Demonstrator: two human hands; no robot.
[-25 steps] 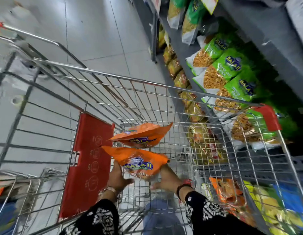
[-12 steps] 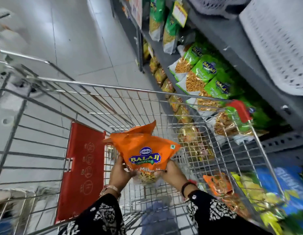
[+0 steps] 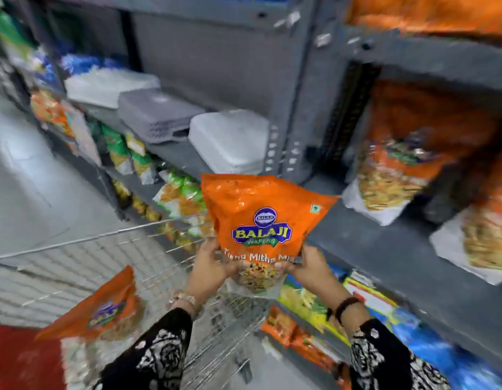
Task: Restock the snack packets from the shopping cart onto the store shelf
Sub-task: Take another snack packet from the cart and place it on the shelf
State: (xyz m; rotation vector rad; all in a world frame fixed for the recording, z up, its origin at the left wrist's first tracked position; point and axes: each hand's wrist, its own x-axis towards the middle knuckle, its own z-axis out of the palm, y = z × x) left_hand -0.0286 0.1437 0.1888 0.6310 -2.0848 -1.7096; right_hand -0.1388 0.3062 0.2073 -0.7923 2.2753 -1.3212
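Note:
An orange Balaji snack packet (image 3: pixel 261 220) is held upright above the cart, in front of the grey store shelf (image 3: pixel 385 243). My left hand (image 3: pixel 209 266) grips its lower left corner and my right hand (image 3: pixel 310 267) grips its lower right corner. A second orange packet (image 3: pixel 103 311) lies in the wire shopping cart (image 3: pixel 109 263) at the lower left. Matching orange packets (image 3: pixel 407 159) stand on the shelf at the right, with bare shelf between them and the held packet.
White and grey plastic trays (image 3: pixel 227 142) are stacked on the shelf to the left of a perforated upright post (image 3: pixel 283 130). Green packets (image 3: pixel 185 192) fill a lower shelf. Blue, yellow and orange packets (image 3: pixel 314 302) sit on the shelf below my right hand.
The held packet has risen out of the cart and moved right toward the shelf. My view has swung up from the cart to the shelf. The other packet stays in the cart.

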